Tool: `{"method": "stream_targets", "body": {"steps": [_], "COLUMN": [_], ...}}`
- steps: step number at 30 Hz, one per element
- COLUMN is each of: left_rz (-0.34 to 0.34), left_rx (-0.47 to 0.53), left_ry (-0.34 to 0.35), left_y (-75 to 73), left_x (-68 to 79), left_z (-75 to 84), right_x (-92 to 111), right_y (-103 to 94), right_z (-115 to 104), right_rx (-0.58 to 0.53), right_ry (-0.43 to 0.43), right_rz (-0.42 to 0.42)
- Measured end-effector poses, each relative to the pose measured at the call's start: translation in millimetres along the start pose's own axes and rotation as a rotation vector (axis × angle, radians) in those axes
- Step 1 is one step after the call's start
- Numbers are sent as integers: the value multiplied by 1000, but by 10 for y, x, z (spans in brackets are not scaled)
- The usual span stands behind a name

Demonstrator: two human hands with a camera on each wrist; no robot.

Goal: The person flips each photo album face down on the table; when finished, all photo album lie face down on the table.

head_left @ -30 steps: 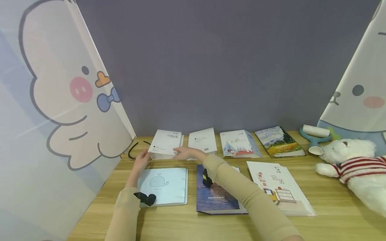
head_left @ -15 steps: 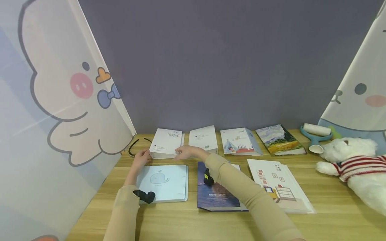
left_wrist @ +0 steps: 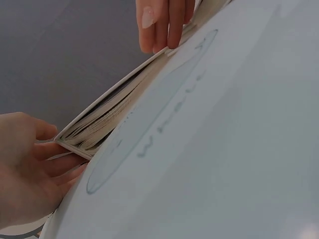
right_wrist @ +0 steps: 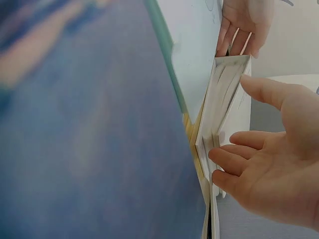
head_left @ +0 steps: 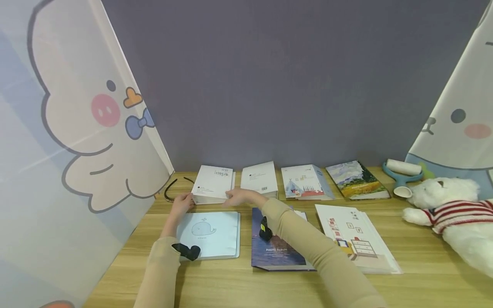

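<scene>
Both my hands are at a thick white book (head_left: 213,182) at the back left, its cover marked with dark characters. My left hand (head_left: 182,204) touches its near left corner; in the left wrist view the thumb meets the cover's edge and the fingers lie along the spine. At the near right corner is my right hand (head_left: 243,196). In the right wrist view its thumb touches the cover edge, with fairly straight fingers beside the lower cover and page block (right_wrist: 227,94). Under my left forearm lies a pale blue whale book (head_left: 208,235).
Along the back stand another white book (head_left: 259,177), a tent-picture book (head_left: 304,182) and a landscape book (head_left: 358,179). A purple photo album (head_left: 277,252) and a furniture-picture book (head_left: 358,239) lie in front. A headband (head_left: 169,190), lint roller (head_left: 402,171) and teddy bear (head_left: 450,214) flank them.
The white book and both hands have shifted slightly to the right. The other books stay where they were; the head view has tilted a little.
</scene>
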State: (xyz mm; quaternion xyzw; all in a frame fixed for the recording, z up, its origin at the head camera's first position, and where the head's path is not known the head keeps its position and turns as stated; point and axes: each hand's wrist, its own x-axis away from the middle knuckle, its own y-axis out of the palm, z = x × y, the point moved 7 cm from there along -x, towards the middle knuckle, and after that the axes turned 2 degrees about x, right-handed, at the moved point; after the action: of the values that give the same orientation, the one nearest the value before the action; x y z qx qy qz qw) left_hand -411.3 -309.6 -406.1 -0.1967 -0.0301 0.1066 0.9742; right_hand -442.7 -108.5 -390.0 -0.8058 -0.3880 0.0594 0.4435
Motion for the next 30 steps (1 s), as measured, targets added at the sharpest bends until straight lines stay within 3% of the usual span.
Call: {"method": "stream_targets", "body": {"steps": [6, 14, 23, 30], "left_rz": [36, 71, 159, 141], "left_rx": [40, 203, 306, 349], "left_ry": [19, 80, 62, 95], "left_y": [-14, -42, -87, -78], "left_x": [11, -1, 42, 68], "left_z": [32, 197, 308, 389], "right_x": [16, 24, -53, -124], "right_y": [33, 19, 19, -26], "right_z": [-19, -115, -238, -368], "right_rx": [-24, -100, -95, -233], "right_ry": [4, -26, -71, -132], "right_rz": [-19, 39, 76, 209]}}
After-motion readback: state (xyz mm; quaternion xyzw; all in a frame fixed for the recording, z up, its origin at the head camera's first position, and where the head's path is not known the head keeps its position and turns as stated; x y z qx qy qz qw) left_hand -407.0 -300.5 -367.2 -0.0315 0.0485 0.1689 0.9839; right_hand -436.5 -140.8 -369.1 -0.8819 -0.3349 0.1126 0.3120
